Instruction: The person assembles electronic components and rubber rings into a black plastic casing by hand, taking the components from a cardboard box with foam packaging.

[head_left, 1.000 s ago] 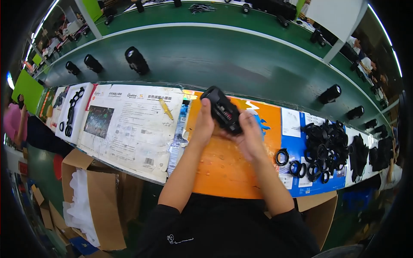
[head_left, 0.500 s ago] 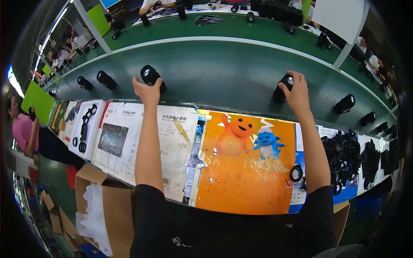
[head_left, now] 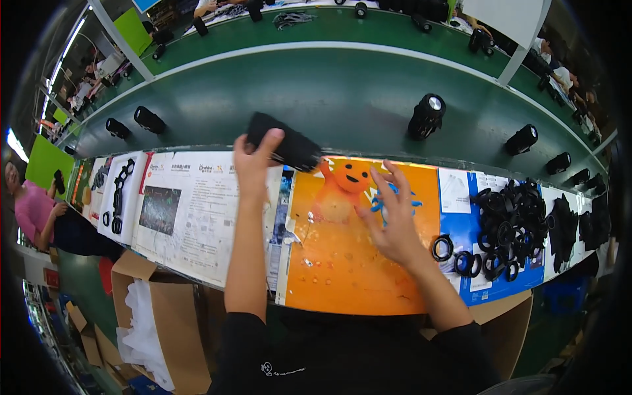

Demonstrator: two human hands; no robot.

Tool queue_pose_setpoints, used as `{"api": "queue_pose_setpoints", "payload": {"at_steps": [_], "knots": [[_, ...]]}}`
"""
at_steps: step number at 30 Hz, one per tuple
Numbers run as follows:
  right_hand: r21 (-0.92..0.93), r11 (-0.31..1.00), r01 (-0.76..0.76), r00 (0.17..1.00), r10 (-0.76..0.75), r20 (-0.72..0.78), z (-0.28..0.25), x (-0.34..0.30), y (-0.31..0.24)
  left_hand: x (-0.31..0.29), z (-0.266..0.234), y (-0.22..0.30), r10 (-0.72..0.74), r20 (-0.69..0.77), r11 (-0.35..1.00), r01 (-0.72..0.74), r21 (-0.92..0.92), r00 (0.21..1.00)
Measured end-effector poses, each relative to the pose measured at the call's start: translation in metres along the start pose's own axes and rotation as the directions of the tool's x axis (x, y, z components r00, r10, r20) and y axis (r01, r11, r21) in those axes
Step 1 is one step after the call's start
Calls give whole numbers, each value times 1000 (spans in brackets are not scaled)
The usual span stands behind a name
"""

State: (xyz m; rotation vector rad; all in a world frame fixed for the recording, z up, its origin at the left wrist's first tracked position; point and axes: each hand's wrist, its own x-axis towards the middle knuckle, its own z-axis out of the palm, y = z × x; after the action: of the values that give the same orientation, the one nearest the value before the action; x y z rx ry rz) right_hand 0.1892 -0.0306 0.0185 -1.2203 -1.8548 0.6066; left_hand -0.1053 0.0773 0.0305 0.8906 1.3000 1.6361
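My left hand [head_left: 252, 161] grips a black cylindrical speaker [head_left: 288, 139], tilted on its side above the near edge of the green belt. Its lower right end reaches over the orange printed mat [head_left: 355, 276] and looks blurred. Over the same mat hovers my right hand [head_left: 396, 224], fingers apart and nothing in them. A second black speaker [head_left: 426, 118] with a silver end disc stands upright on the belt, beyond the right hand and apart from it. Black rings [head_left: 443, 247] lie on the bench just right of my right forearm.
A heap of black rings and straps [head_left: 517, 220] covers the blue mat [head_left: 471, 289]. More speakers [head_left: 150, 120] stand along the green belt [head_left: 329, 79]. A white foam tray [head_left: 125, 191] holds black parts. Below stands an open carton [head_left: 174, 329]. A person in pink [head_left: 39, 210] sits at left.
My left hand has picked up a speaker from the belt and brought it nearer, tilting it. My right hand has let go of the other speaker and moved back over the orange mat.
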Motion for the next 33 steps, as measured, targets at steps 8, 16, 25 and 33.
{"api": "queue_pose_setpoints", "payload": {"at_steps": [8,16,25,33], "knots": [[258,965,-44,986,84,-147,28,-26,10,-106,70,-34,-29,220,991,56,-118,975],[788,437,-434,901,235,365,20,-32,12,-111,60,-46,129,471,790,197,-581,872],[774,590,-230,973,110,205,41,-40,9,-107,50,-51,279,502,658,218,-721,819],[853,461,-244,970,115,215,43,-46,8,-117,49,-51,185,557,756,245,-608,810]]}}
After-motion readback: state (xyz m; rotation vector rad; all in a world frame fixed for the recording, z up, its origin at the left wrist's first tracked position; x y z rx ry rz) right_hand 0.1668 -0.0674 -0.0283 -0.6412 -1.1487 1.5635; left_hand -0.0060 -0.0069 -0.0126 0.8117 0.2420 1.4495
